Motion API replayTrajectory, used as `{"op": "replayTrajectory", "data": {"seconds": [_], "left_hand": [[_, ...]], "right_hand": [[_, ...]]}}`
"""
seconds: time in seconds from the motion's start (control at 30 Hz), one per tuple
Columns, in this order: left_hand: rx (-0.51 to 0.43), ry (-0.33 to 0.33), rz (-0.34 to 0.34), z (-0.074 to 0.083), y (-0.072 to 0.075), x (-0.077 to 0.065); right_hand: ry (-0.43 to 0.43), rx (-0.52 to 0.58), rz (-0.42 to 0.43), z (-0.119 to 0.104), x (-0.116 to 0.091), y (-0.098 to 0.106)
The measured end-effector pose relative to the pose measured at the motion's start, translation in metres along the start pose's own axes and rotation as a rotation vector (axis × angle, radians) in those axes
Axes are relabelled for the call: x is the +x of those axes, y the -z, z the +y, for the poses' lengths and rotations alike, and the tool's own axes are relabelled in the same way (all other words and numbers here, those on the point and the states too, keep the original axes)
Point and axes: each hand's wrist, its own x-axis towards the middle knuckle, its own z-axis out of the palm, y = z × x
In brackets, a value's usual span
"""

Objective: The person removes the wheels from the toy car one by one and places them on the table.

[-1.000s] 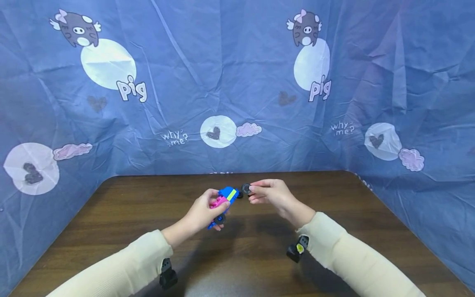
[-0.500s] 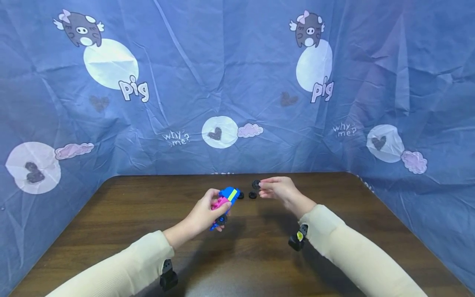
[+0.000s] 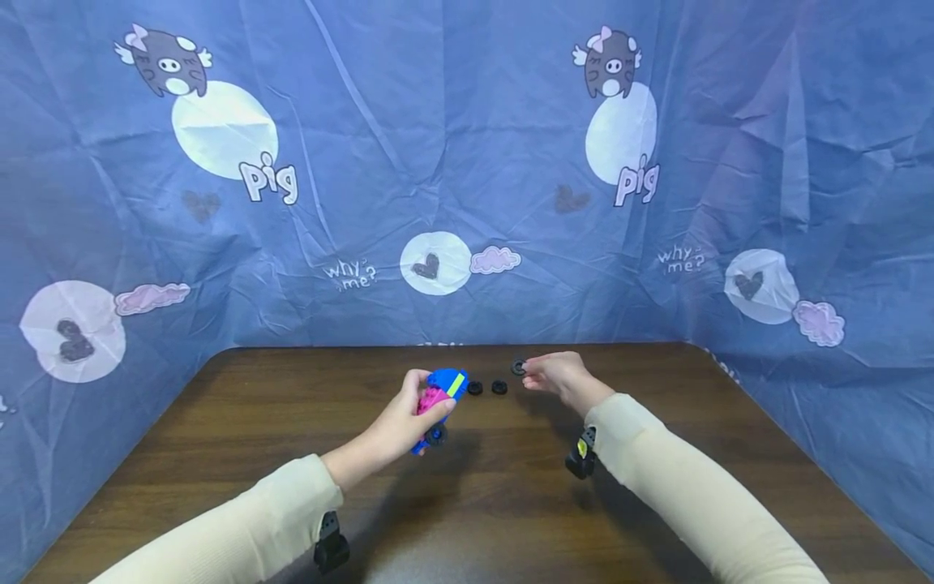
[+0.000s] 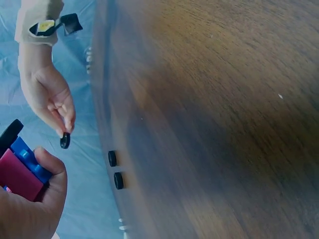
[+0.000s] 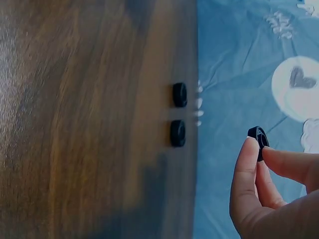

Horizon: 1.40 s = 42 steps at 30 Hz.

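Observation:
A toy car (image 3: pixel 448 381) of blue, pink and yellow-green blocks is gripped in my left hand (image 3: pixel 400 418), tilted above the table. One black wheel (image 3: pixel 436 435) shows on its near end. My right hand (image 3: pixel 560 378) pinches a loose black tire (image 3: pixel 518 367) between thumb and fingertips, held off the table. In the right wrist view that tire (image 5: pixel 258 142) stands on edge in the fingertips. Two more black tires, one (image 3: pixel 475 388) close to the car and another (image 3: pixel 499 388) to its right, lie on the table between the hands. The palm side hides part of the car.
The brown wooden table (image 3: pixel 292 470) reaches back to a blue cloth (image 3: pixel 452 162) printed with pigs and hearts, which hangs behind and at both sides. Each wrist carries a small black camera, such as the left one (image 3: pixel 332 551).
My right hand has moved right, away from the car, with the tire in its fingertips. The two tires on the table have come into fuller view. The left hand stays nearly in place.

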Motion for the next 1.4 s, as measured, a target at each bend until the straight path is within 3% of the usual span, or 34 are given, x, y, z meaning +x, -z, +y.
{"op": "replayTrajectory", "data": {"seconds": [0.5,0.7,1.0,1.4], "left_hand": [[-0.006,0.087,-0.051,0.003,-0.001,0.000],[-0.025,0.077,-0.069,0.003,-0.001,-0.002],[-0.023,0.106,-0.096,0.002,-0.001,-0.004],[-0.034,0.106,-0.101,0.003,-0.002,-0.002]], "right_hand": [[-0.066,0.054,0.111,0.023,0.034,0.007],[-0.071,0.061,0.134,0.032,0.040,0.004],[-0.082,-0.096,0.241,0.040,0.047,0.000],[-0.088,-0.154,0.318,0.040,0.052,-0.004]]}}
